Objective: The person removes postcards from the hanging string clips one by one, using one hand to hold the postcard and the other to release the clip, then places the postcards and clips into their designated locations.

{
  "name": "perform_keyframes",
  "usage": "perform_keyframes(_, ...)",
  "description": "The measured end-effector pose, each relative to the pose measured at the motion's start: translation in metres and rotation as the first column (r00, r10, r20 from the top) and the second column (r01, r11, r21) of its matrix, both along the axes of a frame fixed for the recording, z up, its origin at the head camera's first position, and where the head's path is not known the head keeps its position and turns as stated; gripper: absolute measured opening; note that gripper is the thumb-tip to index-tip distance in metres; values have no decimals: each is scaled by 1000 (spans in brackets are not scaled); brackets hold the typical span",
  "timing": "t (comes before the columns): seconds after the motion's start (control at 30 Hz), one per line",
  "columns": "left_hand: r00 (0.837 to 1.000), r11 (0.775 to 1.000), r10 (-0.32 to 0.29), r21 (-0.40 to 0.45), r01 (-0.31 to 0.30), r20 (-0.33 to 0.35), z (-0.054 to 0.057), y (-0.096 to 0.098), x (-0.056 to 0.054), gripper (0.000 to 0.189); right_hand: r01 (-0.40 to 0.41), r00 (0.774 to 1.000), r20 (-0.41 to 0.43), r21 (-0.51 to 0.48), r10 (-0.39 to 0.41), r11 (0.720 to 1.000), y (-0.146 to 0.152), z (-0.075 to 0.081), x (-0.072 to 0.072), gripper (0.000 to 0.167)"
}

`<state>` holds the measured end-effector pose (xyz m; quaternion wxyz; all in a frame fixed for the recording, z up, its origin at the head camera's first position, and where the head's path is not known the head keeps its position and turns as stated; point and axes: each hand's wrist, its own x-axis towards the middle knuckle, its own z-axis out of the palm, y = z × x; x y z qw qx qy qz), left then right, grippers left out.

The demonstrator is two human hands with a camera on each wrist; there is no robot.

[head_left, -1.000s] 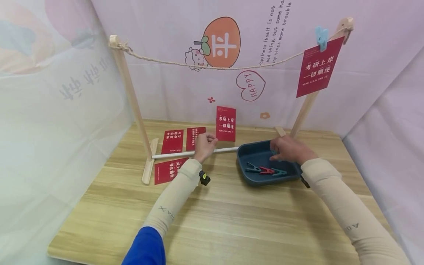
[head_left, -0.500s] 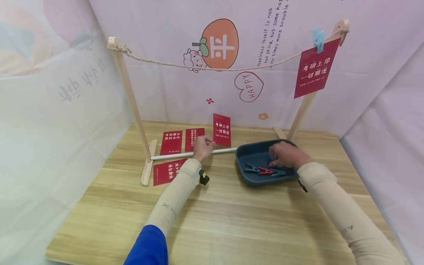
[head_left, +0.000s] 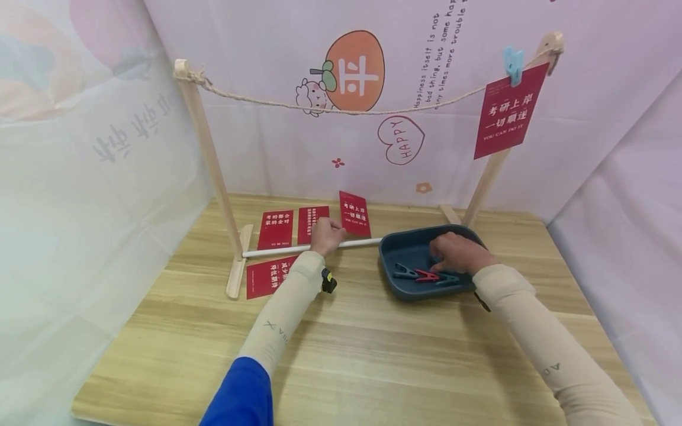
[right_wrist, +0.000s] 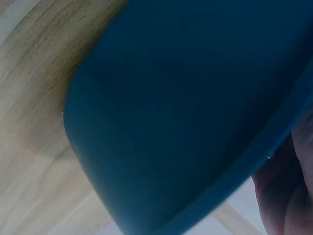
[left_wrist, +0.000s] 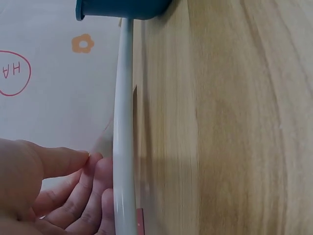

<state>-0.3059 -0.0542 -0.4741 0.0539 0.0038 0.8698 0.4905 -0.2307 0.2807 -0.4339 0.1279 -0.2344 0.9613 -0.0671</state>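
Note:
My left hand (head_left: 326, 236) pinches the lower left edge of a red card (head_left: 355, 214) with white writing, which leans back behind the white rod (head_left: 362, 242). In the left wrist view, thumb and forefinger of the left hand (left_wrist: 63, 181) meet beside that rod. Over the blue tray (head_left: 396, 289) the right hand (head_left: 459, 253) reaches in, pinching a small blue clothespin (head_left: 435, 258) mostly covered by its fingers. Below it lie a red clothespin (head_left: 426, 276) and two dark teal ones. The tray wall (right_wrist: 171, 107) fills most of the right wrist view.
A rope (head_left: 341, 110) spans two wooden posts. At its right end a light blue clothespin (head_left: 514, 65) holds up a red card (head_left: 508, 115). More red cards lie at the left, one of them (head_left: 275, 229) near the left post (head_left: 213, 160).
The card in my left hand has tipped back and sunk from upright toward the tabletop. My right hand has shifted slightly left within the tray, the small blue clothespin moving along with it.

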Motion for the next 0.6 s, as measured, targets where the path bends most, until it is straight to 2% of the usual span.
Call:
perform_keyframes(0.2,1000,999,4,-47,-4,-13,1,-1,-1,16,11,1000,-3,15,-11,1000,-1,-4,-2,37)
perform_keyframes(0.23,1000,998,8,-62,-8,1,11,1,6,16,17,1000,-1,16,-17,1000,-1,-4,-2,37)
perform_keyframes(0.6,1000,987,-9,-163,5,-24,8,-6,4,16,32,999,18,7,-32,999,2,-5,-4,38)
